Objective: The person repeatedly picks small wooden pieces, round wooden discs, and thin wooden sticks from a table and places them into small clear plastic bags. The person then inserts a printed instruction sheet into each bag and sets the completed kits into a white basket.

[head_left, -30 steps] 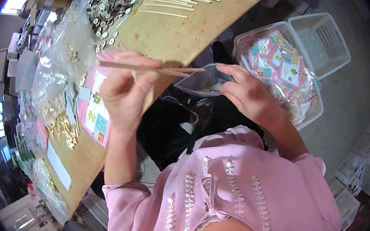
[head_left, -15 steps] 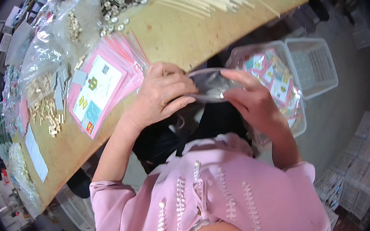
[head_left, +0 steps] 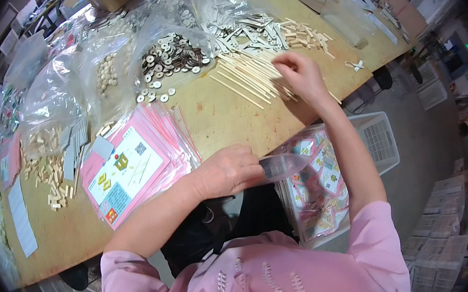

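Observation:
My left hand (head_left: 228,171) is closed on a small clear plastic bag (head_left: 287,166), held in front of the table edge with its mouth spread. My right hand (head_left: 301,76) reaches over a bundle of thin wooden sticks (head_left: 247,81), fingers curled at the sticks. Whether a stick is between those fingertips I cannot make out. To the left of my left hand lies a stack of pink printed cards in clear bags (head_left: 132,160), with a small grey piece (head_left: 102,145) on top.
Round discs (head_left: 175,57), wooden beads (head_left: 106,74), white flat strips (head_left: 244,32) and small wooden blocks (head_left: 305,35) lie on the table. A bin of filled packets (head_left: 320,171) stands below its edge, beside a white basket (head_left: 382,138). Stacked crates (head_left: 441,220) stand right.
My right hand has let go of the bag's mouth and moved forward to the wooden sticks. The left hand keeps the bag, and the view has shifted to show more of the table.

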`<state>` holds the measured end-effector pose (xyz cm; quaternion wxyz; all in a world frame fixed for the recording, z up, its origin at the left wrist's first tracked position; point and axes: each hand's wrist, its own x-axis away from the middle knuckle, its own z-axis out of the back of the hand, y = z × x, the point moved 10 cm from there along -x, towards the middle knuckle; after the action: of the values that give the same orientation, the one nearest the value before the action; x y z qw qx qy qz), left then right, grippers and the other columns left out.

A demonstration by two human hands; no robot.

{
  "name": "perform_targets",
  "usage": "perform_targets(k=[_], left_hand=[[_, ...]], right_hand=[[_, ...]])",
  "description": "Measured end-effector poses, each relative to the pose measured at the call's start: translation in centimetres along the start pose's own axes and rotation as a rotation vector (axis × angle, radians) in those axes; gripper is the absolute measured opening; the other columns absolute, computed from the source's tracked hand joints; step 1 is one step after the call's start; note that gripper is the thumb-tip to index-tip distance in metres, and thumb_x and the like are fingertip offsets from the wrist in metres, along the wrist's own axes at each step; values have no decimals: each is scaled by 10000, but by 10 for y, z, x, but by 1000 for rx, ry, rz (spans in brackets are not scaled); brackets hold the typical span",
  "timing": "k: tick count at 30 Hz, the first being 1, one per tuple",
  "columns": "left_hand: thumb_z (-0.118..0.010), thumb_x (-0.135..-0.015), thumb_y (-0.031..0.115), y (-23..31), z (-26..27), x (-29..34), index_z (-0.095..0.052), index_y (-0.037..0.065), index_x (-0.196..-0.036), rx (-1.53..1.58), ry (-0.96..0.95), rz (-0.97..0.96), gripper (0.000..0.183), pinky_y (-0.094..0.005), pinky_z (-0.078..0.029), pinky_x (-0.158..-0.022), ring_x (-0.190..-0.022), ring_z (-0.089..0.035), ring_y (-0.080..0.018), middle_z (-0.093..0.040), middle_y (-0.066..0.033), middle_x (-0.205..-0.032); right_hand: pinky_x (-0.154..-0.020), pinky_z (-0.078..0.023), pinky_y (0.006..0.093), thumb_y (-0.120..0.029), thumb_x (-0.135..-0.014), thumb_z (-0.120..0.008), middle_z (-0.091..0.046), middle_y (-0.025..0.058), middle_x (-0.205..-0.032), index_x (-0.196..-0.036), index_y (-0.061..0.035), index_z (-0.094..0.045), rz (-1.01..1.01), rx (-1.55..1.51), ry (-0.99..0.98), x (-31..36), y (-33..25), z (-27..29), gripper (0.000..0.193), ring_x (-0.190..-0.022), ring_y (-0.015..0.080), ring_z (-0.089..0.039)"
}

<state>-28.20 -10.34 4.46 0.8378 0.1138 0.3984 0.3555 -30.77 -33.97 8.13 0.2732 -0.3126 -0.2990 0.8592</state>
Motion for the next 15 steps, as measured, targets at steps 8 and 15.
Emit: perform_targets(k=[8, 15], left_hand=[[-751, -791, 116, 1, 16, 4, -625, 117, -830, -22, 129, 10, 132, -378, -484, -657, -728, -556, -269, -530, -47, -763], [-701, -832, 130, -18, 10, 17, -563, 117, -821, -9, 74, 104, 139, -386, -512, -707, -799, -580, -272, -536, -48, -784]], right_hand=[[-877, -529, 448, -327, -834, -680, -737, 172, -1030, -964, -83, -763, -235, 476, -42, -148, 95, -62, 288, -994, 356, -695], [-790, -558, 433, -225, -715, -707, -748, 184, -893, -837, -37, -770, -325, 530, -162, -185, 110, -79, 233, -887, 354, -718]])
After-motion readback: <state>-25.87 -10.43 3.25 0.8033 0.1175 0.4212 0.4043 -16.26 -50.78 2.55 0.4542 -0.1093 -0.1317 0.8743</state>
